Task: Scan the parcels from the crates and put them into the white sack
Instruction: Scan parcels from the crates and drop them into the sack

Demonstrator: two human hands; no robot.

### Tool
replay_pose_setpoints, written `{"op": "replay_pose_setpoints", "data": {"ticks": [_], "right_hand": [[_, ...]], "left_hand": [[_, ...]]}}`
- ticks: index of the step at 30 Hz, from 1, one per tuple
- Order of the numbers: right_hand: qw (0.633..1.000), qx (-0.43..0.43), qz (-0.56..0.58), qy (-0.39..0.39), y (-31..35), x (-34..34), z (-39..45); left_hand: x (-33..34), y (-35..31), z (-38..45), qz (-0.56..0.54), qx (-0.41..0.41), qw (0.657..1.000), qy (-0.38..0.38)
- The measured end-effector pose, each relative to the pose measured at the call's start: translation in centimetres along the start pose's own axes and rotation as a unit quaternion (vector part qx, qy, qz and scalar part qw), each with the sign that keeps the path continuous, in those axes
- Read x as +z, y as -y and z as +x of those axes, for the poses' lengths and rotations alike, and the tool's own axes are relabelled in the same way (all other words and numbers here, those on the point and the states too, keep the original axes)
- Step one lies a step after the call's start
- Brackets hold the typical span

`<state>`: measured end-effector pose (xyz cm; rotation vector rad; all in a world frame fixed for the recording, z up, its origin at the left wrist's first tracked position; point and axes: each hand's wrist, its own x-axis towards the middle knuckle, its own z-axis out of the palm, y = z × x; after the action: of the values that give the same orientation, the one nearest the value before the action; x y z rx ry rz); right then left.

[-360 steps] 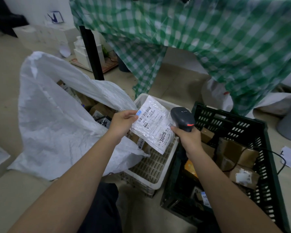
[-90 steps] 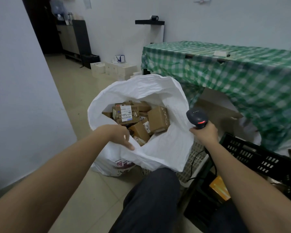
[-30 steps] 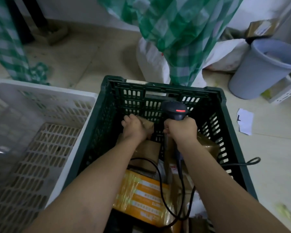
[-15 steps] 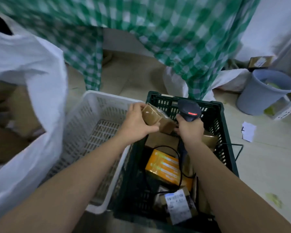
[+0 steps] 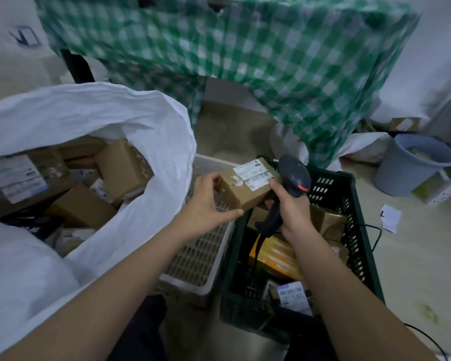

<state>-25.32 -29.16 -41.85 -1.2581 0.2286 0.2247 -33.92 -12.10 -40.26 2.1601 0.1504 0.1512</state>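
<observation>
Since half a second ago the view has swung left, so the white sack [image 5: 94,131] now fills the left side with its mouth open and brown boxes visible inside; the cardboard parcel [image 5: 245,187] has been turned, and its white label [image 5: 255,175] now faces up. The left hand [image 5: 206,204] grips the parcel's left end, thumb beneath and fingers curled over the top, holding it above the seam between the white crate [image 5: 201,256] and the dark green crate [image 5: 349,230]; the right hand [image 5: 289,207] is wrapped tight round the handle of the black scanner [image 5: 293,178], its head just beside the label, one fingertip touching the label's edge. More parcels, one of them orange, lie in the green crate; beyond hang a green checked tablecloth [image 5: 245,48] and, far right, a grey bucket [image 5: 412,165].
</observation>
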Motion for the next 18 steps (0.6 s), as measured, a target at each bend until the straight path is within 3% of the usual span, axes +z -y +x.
{"op": "replay_pose_setpoints", "data": {"ticks": [2, 5, 9, 14, 18], "right_hand": [[1.0, -0.017, -0.024, 0.001, 0.2, -0.7, 0.4], [0.997, -0.033, -0.061, 0.015, -0.2, -1.9, 0.9], [0.991, -0.058, -0.114, 0.027, -0.9, -3.5, 1.5], [0.959, -0.112, -0.258, 0.031, -0.7, -6.0, 2.9], [0.943, -0.084, -0.315, 0.065, -0.6, -7.4, 3.6]], "left_hand": [[0.2, 0.4, -0.1, -0.07, -0.062, 0.995, 0.044], [0.8, 0.5, 0.5, -0.245, -0.161, 0.952, 0.086], [2.0, 1.2, 1.7, -0.265, -0.178, 0.942, 0.104], [3.3, 2.0, 3.5, -0.282, -0.168, 0.944, 0.043], [4.2, 2.7, 4.6, -0.299, -0.193, 0.934, 0.002]]}}
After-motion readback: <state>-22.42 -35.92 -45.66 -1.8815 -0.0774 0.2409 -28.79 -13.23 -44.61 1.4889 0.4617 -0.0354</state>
